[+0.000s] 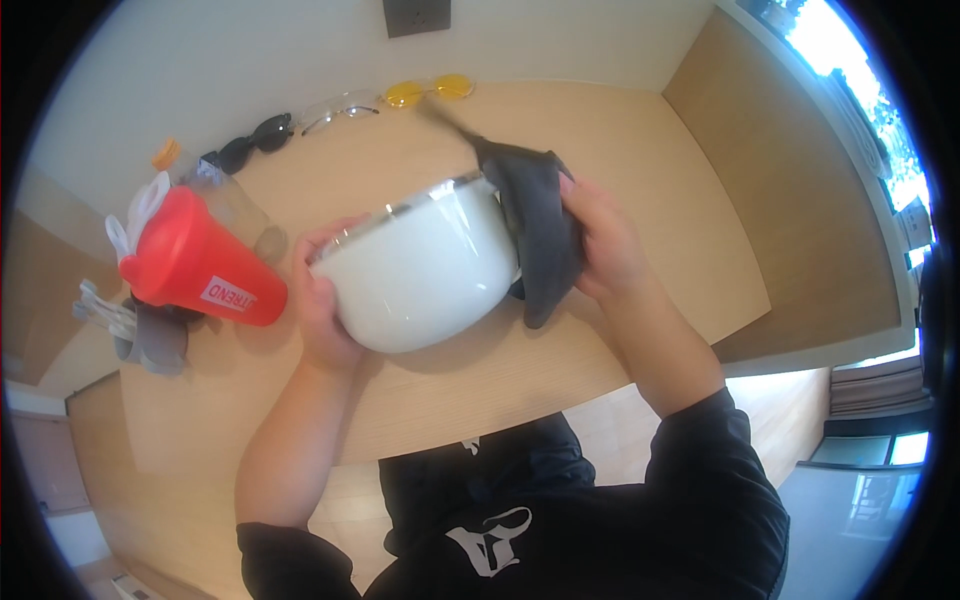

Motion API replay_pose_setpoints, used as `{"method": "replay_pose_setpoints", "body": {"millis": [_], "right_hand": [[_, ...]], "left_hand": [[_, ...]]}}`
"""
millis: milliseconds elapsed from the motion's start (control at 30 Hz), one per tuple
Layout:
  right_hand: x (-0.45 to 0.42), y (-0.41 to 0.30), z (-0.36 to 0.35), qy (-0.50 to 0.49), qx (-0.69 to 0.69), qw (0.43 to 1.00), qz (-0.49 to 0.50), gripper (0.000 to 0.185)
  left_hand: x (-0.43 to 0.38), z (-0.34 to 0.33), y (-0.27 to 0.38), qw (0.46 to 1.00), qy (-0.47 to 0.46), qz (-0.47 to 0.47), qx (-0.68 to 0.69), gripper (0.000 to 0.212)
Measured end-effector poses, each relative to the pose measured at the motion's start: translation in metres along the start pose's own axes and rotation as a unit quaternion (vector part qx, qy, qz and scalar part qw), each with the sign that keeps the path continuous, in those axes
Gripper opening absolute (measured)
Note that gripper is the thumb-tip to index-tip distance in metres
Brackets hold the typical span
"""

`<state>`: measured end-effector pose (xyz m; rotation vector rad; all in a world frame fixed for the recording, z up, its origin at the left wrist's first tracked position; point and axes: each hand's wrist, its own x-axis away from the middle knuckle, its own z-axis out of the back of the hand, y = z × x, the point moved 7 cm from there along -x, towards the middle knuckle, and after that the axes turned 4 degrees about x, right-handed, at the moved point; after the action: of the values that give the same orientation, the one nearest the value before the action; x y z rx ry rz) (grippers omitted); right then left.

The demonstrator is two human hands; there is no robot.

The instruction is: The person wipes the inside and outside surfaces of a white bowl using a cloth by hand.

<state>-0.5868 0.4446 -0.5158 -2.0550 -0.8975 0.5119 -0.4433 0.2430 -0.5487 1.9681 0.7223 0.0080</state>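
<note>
A glossy white bowl-shaped vessel [420, 277] is tilted above the front part of the desk, with a shiny rim along its upper edge. My left hand [326, 300] grips its left end, thumb on the near wall and fingers over the rim. At the other end, my right hand [604, 240] holds a dark grey cloth-like piece [541, 232] against the vessel's side. A thin, blurred strip of that piece sticks out toward the back wall, and another end hangs down near the desk. The inside of the vessel is hidden from me.
Left of my left hand stand a red lidded cup [202, 262], a clear bottle with an orange cap [232, 199], and a grey holder [161, 341] with white items. Dark sunglasses [255, 142], clear glasses [341, 111] and yellow-lensed glasses [429, 90] line the back wall. A wooden panel [780, 202] bounds the right.
</note>
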Motion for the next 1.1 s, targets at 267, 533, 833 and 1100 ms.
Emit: {"method": "replay_pose_setpoints", "body": {"millis": [267, 533, 833, 1100], "right_hand": [[0.013, -0.002, -0.017, -0.184, 0.153, 0.967, 0.082, 0.050], [0.021, -0.004, -0.038, -0.120, 0.231, 0.952, 0.159, 0.067], [0.016, 0.003, -0.020, -0.059, 0.167, 0.971, 0.160, 0.038], [0.017, 0.006, -0.017, -0.161, 0.116, 0.973, 0.115, 0.039]], "left_hand": [[-0.006, -0.008, -0.002, 0.975, -0.053, 0.055, 0.209, 0.059], [-0.001, -0.010, -0.013, 0.952, -0.054, 0.121, 0.274, 0.058], [-0.001, -0.012, -0.002, 0.967, -0.014, 0.039, 0.252, 0.064], [-0.002, -0.010, 0.002, 0.967, -0.057, 0.060, 0.240, 0.061]]}}
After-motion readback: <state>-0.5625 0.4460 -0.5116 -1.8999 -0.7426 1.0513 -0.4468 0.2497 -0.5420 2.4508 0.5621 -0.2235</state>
